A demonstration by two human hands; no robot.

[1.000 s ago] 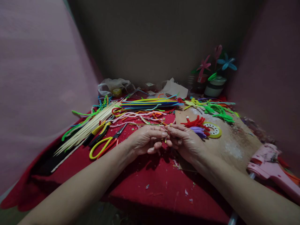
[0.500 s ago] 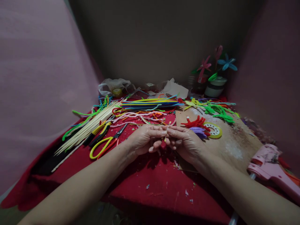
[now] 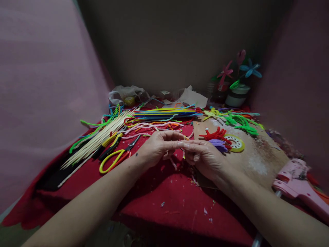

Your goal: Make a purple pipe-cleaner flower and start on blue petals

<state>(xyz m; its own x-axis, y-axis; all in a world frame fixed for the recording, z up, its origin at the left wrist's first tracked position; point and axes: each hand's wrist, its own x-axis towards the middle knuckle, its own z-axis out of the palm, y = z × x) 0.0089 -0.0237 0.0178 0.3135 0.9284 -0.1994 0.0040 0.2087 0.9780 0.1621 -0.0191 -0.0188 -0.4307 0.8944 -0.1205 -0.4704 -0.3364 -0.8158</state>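
Note:
My left hand (image 3: 156, 149) and my right hand (image 3: 204, 156) meet fingertip to fingertip just above the red cloth (image 3: 169, 199) at the middle of the view. Both pinch a small craft piece (image 3: 183, 153), a thin yellow-green stub with a bit of red and pink; it is too small to name surely. Behind the hands lie bundles of coloured pipe cleaners (image 3: 164, 115). To the left are wooden skewers (image 3: 100, 139), yellow-handled scissors (image 3: 117, 156) and pliers (image 3: 109, 145).
A brown board (image 3: 254, 156) on the right carries red and purple pipe-cleaner petals (image 3: 217, 137), a tape roll (image 3: 235, 142) and green shapes (image 3: 240, 121). A pink glue gun (image 3: 298, 183) lies at the far right. Finished flowers (image 3: 238, 70) stand in a jar at the back. Walls close in all round.
Both hands have lifted slightly and shifted a little away from me. The red bit seen below the fingers half a second ago is now mostly hidden; the pinch has turned.

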